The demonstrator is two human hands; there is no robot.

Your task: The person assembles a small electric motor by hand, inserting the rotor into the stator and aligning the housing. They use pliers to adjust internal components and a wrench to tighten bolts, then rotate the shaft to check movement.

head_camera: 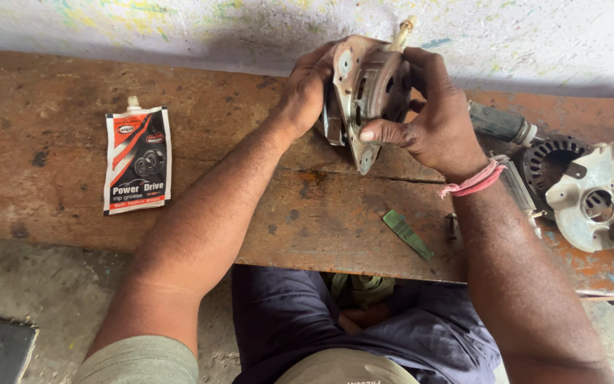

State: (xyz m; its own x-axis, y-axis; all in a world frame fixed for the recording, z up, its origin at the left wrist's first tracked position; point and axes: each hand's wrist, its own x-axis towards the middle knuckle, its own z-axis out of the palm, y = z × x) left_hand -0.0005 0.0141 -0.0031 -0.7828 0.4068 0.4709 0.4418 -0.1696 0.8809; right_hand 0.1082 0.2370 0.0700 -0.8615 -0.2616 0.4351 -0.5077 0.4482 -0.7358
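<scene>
Both hands grip a worn metal motor housing with a pale shaft end sticking out at its top, held upright over the far part of a rusty brown workbench. My left hand clasps its left side. My right hand wraps the right side, thumb lying across the front plate. A pink thread band circles my right wrist.
A red, white and black grease pouch with a nozzle lies at the left. A green strip lies near the front edge. At the right sit a dark slotted stator ring, a pale metal end cover and a grey cylinder.
</scene>
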